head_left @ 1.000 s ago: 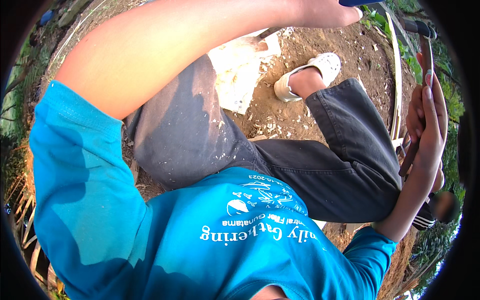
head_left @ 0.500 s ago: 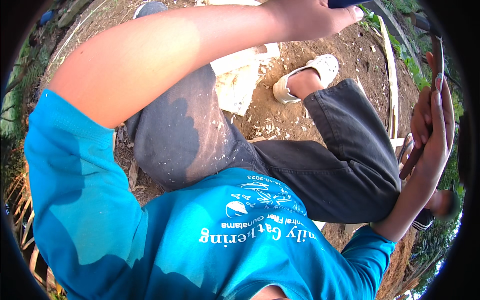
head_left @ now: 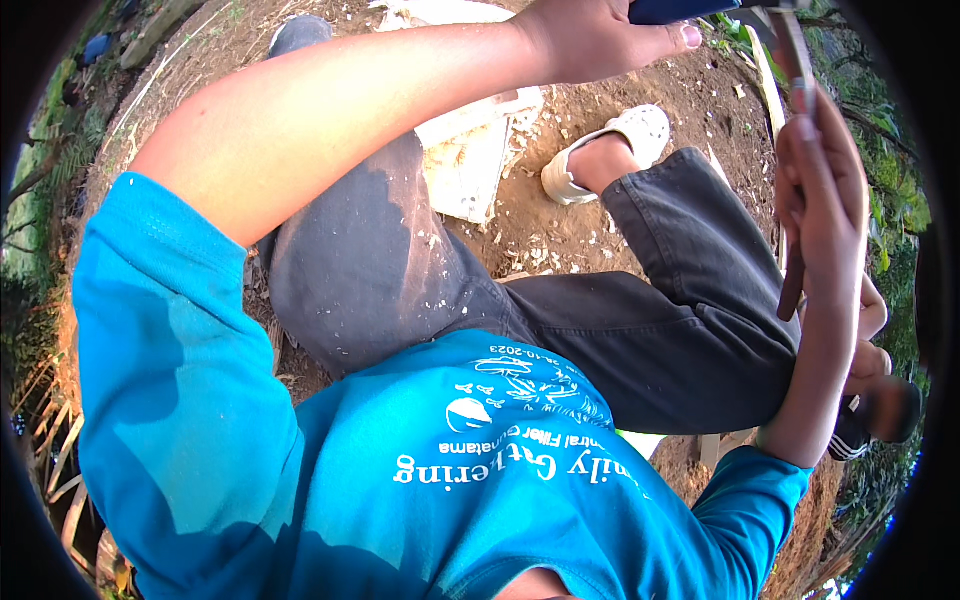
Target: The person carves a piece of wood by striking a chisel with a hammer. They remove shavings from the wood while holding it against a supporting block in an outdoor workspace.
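At the top edge, my left hand (head_left: pixel 585 38) is closed round a blue handle (head_left: pixel 680 9), thumb stretched along it. The frame cuts off part of this tool, so its kind is unclear. On the right, my right hand (head_left: pixel 828 190) grips a long, narrow, flat strip (head_left: pixel 792 285). Its lower end is dark brown and sticks out below the palm. Past my fingertips its upper part (head_left: pixel 793 45) looks greyish and metallic. That upper part meets the blue-handled tool's end near the top edge, or overlaps it in view.
My bent legs in dark trousers (head_left: pixel 640 325) lie across the middle, with a white clog (head_left: pixel 645 135) on one foot. Pale boards (head_left: pixel 465 170) and scattered shavings lie on bare soil (head_left: pixel 560 240). Another person's limb and dark footwear (head_left: pixel 892 408) show at lower right. Plants line the edges.
My right hand has moved left with the strip, bringing it closer to the blue handle. My left hand has shifted slightly left. More of the other person's limb shows at lower right.
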Demonstrator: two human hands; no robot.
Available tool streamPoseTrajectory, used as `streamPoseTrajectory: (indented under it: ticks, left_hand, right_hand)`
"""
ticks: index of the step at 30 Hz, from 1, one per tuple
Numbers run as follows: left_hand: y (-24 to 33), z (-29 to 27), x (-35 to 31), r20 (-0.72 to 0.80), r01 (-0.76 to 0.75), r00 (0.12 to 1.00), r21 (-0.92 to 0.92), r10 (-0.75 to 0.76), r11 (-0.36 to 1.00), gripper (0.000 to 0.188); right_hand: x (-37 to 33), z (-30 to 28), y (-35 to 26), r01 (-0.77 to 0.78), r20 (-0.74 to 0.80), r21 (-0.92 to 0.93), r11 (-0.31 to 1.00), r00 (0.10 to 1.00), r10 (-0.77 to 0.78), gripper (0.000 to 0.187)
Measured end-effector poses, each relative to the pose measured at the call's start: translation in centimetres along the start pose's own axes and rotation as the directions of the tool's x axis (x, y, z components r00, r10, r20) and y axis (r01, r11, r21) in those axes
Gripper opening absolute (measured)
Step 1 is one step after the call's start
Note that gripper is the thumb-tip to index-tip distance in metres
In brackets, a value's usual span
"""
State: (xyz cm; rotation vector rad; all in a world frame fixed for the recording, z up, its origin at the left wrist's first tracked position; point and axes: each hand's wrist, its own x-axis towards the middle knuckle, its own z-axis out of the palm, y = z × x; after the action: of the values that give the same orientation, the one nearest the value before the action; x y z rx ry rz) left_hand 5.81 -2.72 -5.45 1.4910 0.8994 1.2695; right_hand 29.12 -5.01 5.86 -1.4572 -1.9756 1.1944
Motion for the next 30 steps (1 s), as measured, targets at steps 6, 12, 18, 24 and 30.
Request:
streamPoseTrajectory:
  ticks: [6,12,18,24,30]
  left_hand:
    - [-1.0,0.0,0.2,-0.002,-0.064,0.998,0.062,0.064,0.996,0.021]
    - [-0.4,0.9,0.7,0.04,0.039,0.998,0.006,-0.039,0.999,0.022]
    - [-1.5,0.7,0.8,0.002,-0.011,1.0,0.07,0.011,0.997,0.022]
    - [-0.8,0.0,0.7,0.013,0.129,0.991,0.094,-0.131,0.987,0.022]
    - [-1.8,0.6,0.6,-0.02,0.066,0.998,0.163,-0.064,0.984,0.024]
  right_hand:
    - [0.0,-0.4,-1.0,-0.017,-0.048,-0.066,0.998,0.999,0.014,0.039]
    - [-0.6,-4.6,0.8,-0.025,-0.152,0.025,0.999,0.988,0.028,0.037]
    - [0.4,-3.3,0.2,-0.052,-0.129,0.12,0.991,0.989,0.068,0.041]
    - [0.5,-0.8,1.6,-0.179,-0.077,0.016,0.984,0.981,0.18,0.04]
    - [0.6,-2.4,2.1,-0.107,-0.106,0.229,0.968,0.985,0.134,0.045]
